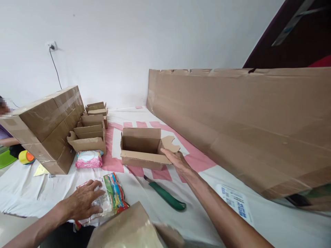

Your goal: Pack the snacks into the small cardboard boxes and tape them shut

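Observation:
My right hand (pixel 178 161) is at the right end of an open cardboard box (pixel 144 158), gripping its wall beside a raised flap with a rounded cutout. Fingers apart, my left hand (pixel 84 200) lies over a colourful plastic packet (pixel 113 191) at the front left. A knife with a green handle (pixel 168 196) rests on the cloth in front of the box, its blade partly under the box's near edge. Closest to me, a brown carton (pixel 129 229) is cut off by the lower edge of the view.
Stacked taped cartons (pixel 46 127) stand at left, with several open small boxes (pixel 89 143) along them. A pink wipes pack (pixel 89 159) sits in front. A long cardboard panel (pixel 232 120) walls the right side. At far left, a person (pixel 6 132) is partly visible.

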The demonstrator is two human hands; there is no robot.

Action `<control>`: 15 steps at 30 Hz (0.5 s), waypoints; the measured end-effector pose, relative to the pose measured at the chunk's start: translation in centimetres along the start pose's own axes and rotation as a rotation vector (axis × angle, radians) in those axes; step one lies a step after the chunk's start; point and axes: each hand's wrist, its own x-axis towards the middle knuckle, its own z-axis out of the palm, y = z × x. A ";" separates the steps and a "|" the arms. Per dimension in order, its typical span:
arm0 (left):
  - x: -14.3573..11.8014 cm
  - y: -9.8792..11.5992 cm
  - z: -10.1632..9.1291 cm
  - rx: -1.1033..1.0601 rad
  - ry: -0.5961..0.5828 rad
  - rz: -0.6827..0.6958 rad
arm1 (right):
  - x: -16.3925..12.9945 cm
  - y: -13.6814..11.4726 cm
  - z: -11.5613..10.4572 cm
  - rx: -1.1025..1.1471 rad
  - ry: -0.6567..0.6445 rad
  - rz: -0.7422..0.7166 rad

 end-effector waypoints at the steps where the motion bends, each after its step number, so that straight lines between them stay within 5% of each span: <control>1: 0.1 -0.1 0.2 -0.002 0.003 -0.008 | -0.1 0.0 -0.1 -0.004 -0.004 0.021; 11: 1.3 -1.1 0.7 -0.125 0.145 -0.070 | -1.3 -0.7 -1.0 -0.018 -0.048 0.092; 15: 1.6 -3.7 1.3 -0.098 0.232 -0.297 | -1.3 -0.4 -1.0 -0.018 -0.013 0.023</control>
